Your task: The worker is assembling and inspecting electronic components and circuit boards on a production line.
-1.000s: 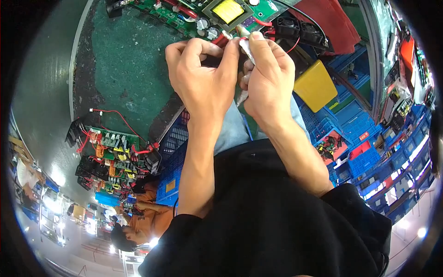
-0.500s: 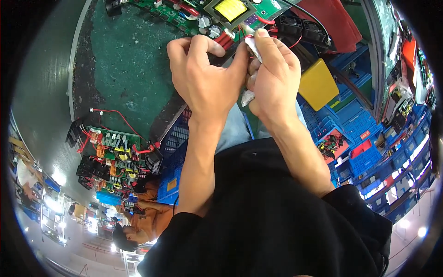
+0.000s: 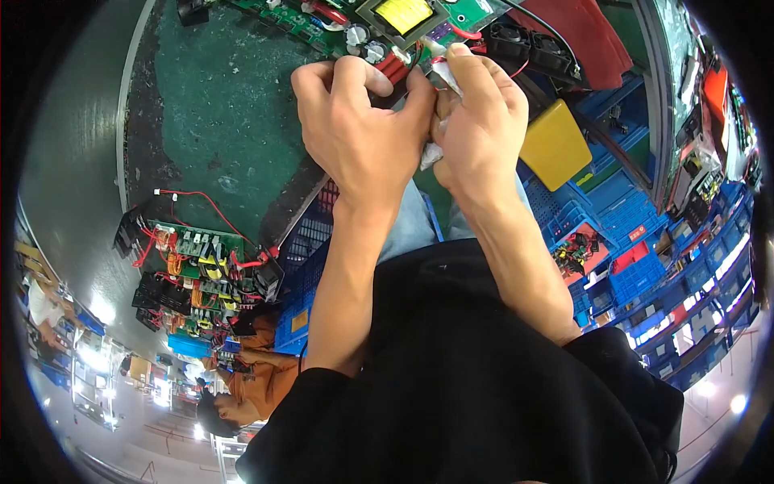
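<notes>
My left hand [image 3: 359, 133] and my right hand [image 3: 476, 121] are pressed together at the near edge of a green circuit board [image 3: 379, 20] with a yellow-topped transformer and round capacitors. The left fingers curl over red wires [image 3: 395, 68] coming off the board. The right hand pinches a small whitish piece [image 3: 443, 74] between thumb and forefinger, and a bit of white material [image 3: 430, 153] shows under its palm. What exactly the left fingers enclose is hidden.
A green mat [image 3: 218, 121] covers the bench. A stack of circuit boards with red wires [image 3: 201, 274] lies at its left edge. A yellow box [image 3: 555, 145], blue crates [image 3: 637, 274], black fans [image 3: 532, 44] and a red sheet [image 3: 580, 32] sit to the right. A person in orange [image 3: 250, 379] is below.
Both hands have shifted slightly up toward the board and closed tighter together. The right forefinger now presses the whitish piece against the board's edge.
</notes>
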Tool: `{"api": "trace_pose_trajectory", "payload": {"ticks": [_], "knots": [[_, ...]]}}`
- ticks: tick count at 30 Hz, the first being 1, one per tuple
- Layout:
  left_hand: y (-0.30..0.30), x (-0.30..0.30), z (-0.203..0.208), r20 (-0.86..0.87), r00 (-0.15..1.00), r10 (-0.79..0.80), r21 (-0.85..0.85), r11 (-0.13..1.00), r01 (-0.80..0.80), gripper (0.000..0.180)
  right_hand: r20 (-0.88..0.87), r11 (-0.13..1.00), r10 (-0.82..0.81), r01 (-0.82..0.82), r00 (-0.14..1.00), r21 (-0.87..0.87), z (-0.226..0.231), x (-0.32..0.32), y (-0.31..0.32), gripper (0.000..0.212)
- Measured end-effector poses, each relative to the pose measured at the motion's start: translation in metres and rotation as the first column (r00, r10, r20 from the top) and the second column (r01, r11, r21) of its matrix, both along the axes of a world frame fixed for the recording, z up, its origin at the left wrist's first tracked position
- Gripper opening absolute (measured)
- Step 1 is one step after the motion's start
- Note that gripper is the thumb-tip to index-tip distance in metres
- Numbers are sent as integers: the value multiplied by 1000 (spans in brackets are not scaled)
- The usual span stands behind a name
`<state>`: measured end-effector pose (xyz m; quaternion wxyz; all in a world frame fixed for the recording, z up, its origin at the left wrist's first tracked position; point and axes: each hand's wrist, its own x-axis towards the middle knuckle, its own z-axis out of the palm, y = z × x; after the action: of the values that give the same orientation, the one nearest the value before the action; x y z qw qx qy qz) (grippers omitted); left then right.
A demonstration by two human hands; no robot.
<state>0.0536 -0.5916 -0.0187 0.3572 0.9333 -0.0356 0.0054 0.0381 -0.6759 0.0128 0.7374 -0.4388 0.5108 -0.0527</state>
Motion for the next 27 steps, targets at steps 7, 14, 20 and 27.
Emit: {"api": "trace_pose_trajectory", "payload": {"ticks": [7,14,20,27], "knots": [[1,0,-1,8,1000,-1,7,1000,1,32,34,999,-53,53,998,0,-3,1,3,18],[-1,-1,-1,-2,1000,7,9,1000,-7,33,65,979,-142,131,988,154,2,-5,1,20],[14,-1,11,-73,995,-67,-63,996,63,24,54,957,-86,68,995,281,14,-3,-1,21],[20,-24,47,-336,933,-127,-309,951,18,16,11,942,-146,135,989,307,20,-23,-15,22]]}}
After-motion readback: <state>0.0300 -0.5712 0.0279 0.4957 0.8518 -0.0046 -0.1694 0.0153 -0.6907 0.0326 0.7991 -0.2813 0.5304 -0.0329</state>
